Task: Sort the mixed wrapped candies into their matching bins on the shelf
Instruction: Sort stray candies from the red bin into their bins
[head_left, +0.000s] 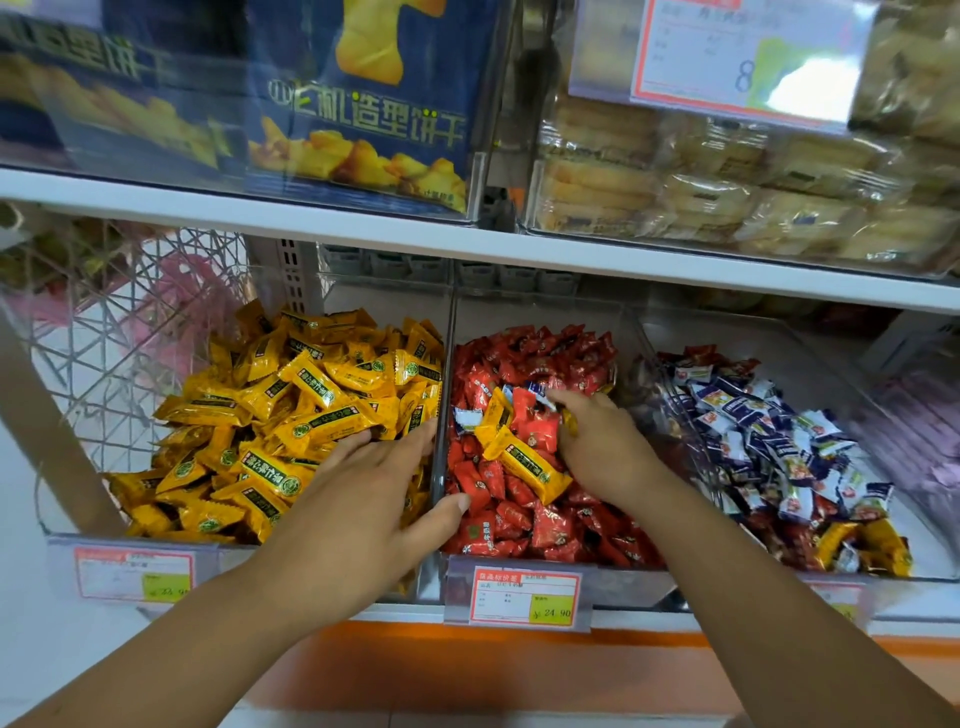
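A person sorts wrapped candies at a shop shelf (363, 228), both hands in the clear bins of the lower row. The step in hand appears to be clearing strays from the middle red bin (618, 579).

The right hand (597, 441) reaches into that bin from the right, its grip closed, fingers curled on a blue-and-white candy (537, 391) at the fingertips. A scrap of yellow wrapper shows under the palm; whether it is also held cannot be told. The left hand (363, 467) lies flat with its grip open. Its fingers spread over the yellow bin (244, 551) and its thumb crosses the divider into the red one.

Two strays lie on the red pile, just left of the right hand. The large yellow candy (519, 464) lies flat, label up, its long axis running diagonally from far left to near right. A second yellow candy (493, 415), just beyond it, tilts more steeply, pointing near to far. A white-wrapped candy (466, 419) sits near the divider.

The next move likely calls for carrying the held candy right to the blue bin (883, 415). The yellow strays then need lifting left across the divider.
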